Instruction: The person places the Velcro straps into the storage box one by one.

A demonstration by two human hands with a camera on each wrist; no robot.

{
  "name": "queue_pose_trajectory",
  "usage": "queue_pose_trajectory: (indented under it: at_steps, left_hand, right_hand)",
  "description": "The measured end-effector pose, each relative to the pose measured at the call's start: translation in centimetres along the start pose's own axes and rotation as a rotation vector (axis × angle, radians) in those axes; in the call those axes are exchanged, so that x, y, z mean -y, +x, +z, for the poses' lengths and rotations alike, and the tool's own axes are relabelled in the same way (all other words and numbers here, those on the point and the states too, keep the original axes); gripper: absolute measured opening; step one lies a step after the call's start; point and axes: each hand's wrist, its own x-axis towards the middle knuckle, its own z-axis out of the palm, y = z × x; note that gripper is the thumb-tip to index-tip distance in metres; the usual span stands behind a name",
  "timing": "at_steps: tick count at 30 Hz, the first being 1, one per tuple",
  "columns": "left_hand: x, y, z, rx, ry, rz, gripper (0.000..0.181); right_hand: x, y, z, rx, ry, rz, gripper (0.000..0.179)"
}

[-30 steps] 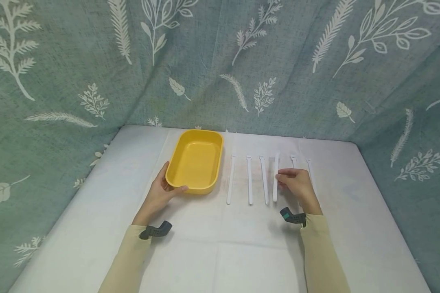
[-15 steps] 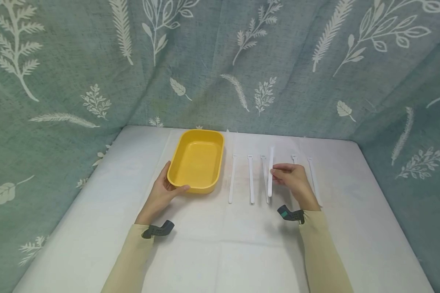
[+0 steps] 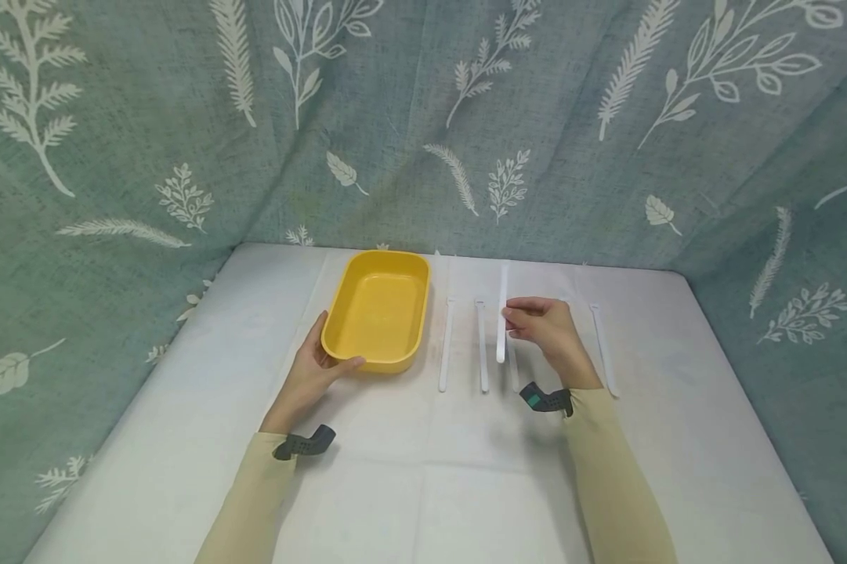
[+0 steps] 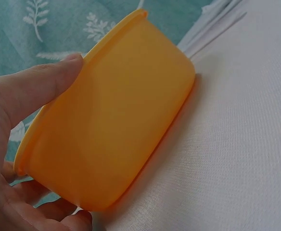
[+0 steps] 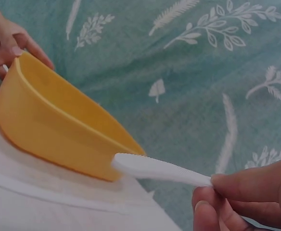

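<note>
A shallow yellow tray [image 3: 375, 317] with rounded corners and nothing in it stands on the white-covered table. At its near left corner my left hand [image 3: 305, 382] grips it, thumb over the rim and fingers round the side, as the left wrist view also shows on the tray wall [image 4: 116, 110]. My right hand [image 3: 546, 333] pinches a white velcro cable tie [image 3: 502, 317] between thumb and fingers, raised above the table to the right of the tray. The right wrist view shows this tie [image 5: 155, 169] bending slightly, its far end in front of the tray.
Several similar white ties lie lengthwise to the tray's right: a leftmost tie [image 3: 447, 345], a second tie [image 3: 483, 348], one tie [image 3: 513, 368] partly hidden under the raised one, and a tie [image 3: 605, 352] beyond my right hand. A patterned green curtain [image 3: 395, 117] surrounds the table.
My right hand has lifted the tie off the table and carried it leftward and away from me, over the neighbouring tie. My left hand keeps its grip on the tray.
</note>
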Motion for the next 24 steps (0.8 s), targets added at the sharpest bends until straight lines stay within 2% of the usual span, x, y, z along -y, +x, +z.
queue_pose_trajectory:
  at_steps: [15,24]
  left_hand:
    - [0.1,-0.1,-0.1,0.005,-0.005,-0.009,0.119]
    - [0.2,-0.1,-0.1,0.005,-0.008,0.004,0.118]
  right_hand:
    - [2.6,0.9,2.6,0.072,0.09,-0.059,0.036]
    - [4.0,1.5,4.8,0.097,0.119,-0.063,0.034]
